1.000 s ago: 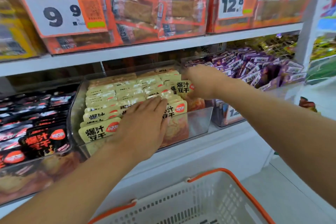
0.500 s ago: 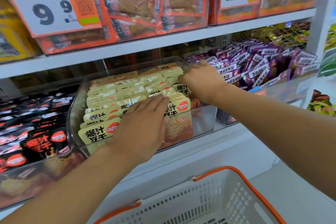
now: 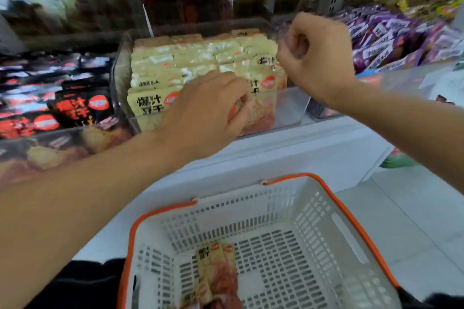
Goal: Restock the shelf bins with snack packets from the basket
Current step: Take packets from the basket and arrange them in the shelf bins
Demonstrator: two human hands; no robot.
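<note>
**Under the fingertips, a bin packed tight**

Beneath the left hand, whose bent fingers press on the front row, the clear plastic shelf bin is crammed with pale yellow snack packets. Behind those fingers the rows run to the back wall. The right hand, curled loosely, holds nothing that I can see. Forcing more in could buckle a row or tip the front packets out. Below both hands, the white orange-rimmed plastic basket holds a few loose yellow packets.
</note>
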